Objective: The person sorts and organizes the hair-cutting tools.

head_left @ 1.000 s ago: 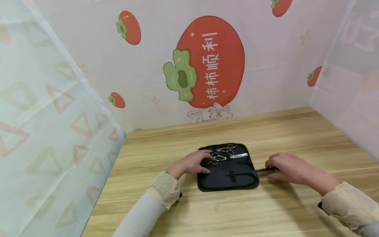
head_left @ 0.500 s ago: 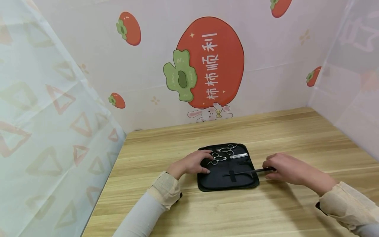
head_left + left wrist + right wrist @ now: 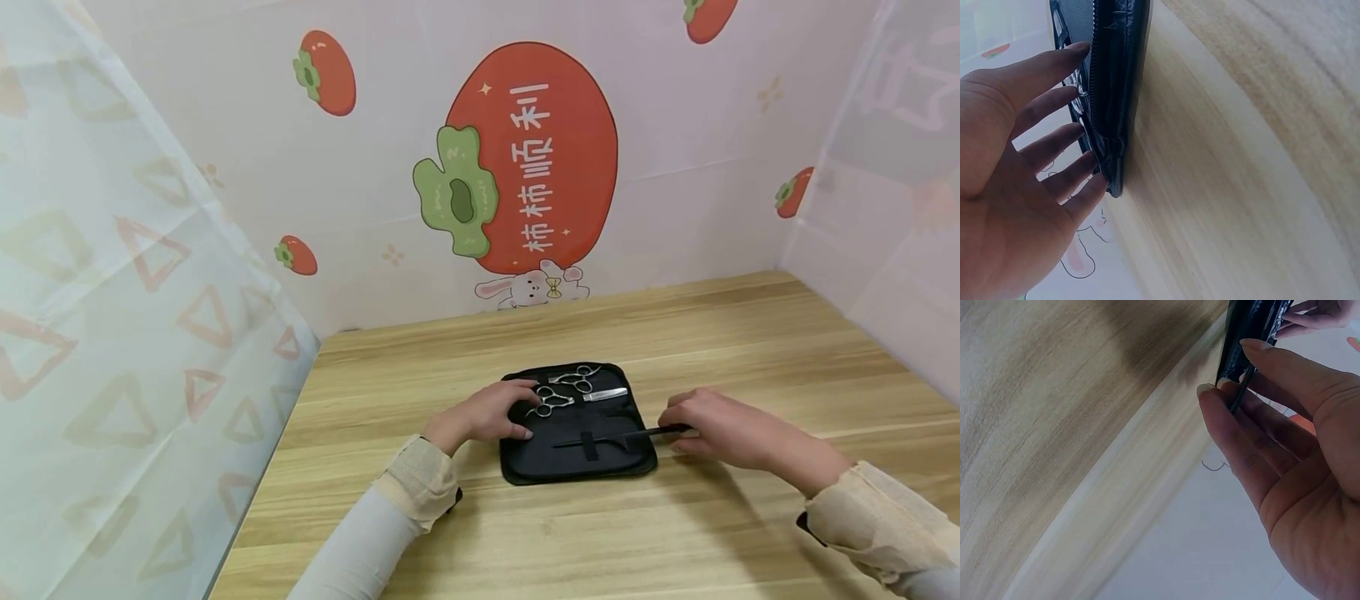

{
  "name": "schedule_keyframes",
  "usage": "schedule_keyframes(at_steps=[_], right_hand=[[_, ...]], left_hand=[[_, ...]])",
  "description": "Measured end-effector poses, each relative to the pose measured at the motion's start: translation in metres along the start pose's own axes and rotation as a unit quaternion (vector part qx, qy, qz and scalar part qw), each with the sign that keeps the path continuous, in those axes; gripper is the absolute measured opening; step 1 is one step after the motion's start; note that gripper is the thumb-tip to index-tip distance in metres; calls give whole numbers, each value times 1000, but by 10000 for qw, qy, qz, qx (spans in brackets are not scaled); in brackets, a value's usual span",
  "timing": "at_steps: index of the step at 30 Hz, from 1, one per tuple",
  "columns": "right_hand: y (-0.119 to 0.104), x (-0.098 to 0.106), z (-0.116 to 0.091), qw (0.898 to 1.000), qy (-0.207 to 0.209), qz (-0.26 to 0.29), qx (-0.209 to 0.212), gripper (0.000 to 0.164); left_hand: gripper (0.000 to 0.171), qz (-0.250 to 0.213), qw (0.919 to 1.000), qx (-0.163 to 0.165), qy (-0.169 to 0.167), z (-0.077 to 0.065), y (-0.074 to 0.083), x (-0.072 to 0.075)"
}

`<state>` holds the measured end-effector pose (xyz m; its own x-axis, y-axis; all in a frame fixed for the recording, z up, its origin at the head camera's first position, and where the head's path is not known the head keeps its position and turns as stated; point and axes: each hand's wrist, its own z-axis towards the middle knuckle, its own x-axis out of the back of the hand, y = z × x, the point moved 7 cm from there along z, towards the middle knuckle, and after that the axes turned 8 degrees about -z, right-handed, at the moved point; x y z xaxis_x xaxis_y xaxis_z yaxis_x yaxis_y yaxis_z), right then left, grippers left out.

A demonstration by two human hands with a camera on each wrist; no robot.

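Note:
A flat black zip case (image 3: 540, 467) lies unfolded on the table. My right hand (image 3: 723, 429) pinches the end of a black tail comb (image 3: 651, 432) between thumb and fingers, just past the case's right edge. The comb's thin tail runs leftward through an elastic loop (image 3: 590, 448) on the case's near half. At the left side, my left hand (image 3: 487, 410) rests its spread fingertips on the case, beside silver scissors (image 3: 557, 403). In the left wrist view, those fingers (image 3: 1060, 147) reach over the zipped edge (image 3: 1107, 94).
Another pair of silver scissors (image 3: 576, 381) and a silver razor-like piece (image 3: 605, 395) sit in the case's far half. The wooden table (image 3: 420, 358) meets a printed back wall (image 3: 375, 167), with light curtains at both sides.
My right hand has shifted slightly left, sliding the comb's tail farther through the elastic loop. The left hand and case have stayed in place.

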<state>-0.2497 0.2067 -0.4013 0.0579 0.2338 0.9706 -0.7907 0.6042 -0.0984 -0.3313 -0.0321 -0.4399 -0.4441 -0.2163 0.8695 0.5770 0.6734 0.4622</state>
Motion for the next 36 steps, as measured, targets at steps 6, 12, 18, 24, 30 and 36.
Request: schedule_keyframes(at_steps=[6, 12, 18, 24, 30, 36], right_hand=[[-5, 1, 2, 9993, 231, 18, 280, 21], [-6, 0, 4, 9988, 388, 6, 303, 21], [-4, -5, 6, 9995, 286, -40, 98, 22], [-5, -11, 12, 9999, 121, -65, -25, 20], [-6, -13, 18, 9999, 25, -108, -117, 18], [-8, -15, 24, 9998, -75, -77, -169, 16]], left_hand=[[49, 1, 10000, 7, 18, 1, 0, 0], [49, -35, 10000, -1, 18, 1, -2, -2], [49, -61, 10000, -16, 19, 3, -4, -3], [50, -78, 10000, -7, 14, 3, -3, -3], [50, -106, 9999, -2, 5, 3, -2, -1], [49, -112, 9999, 9, 23, 2, -3, 0]])
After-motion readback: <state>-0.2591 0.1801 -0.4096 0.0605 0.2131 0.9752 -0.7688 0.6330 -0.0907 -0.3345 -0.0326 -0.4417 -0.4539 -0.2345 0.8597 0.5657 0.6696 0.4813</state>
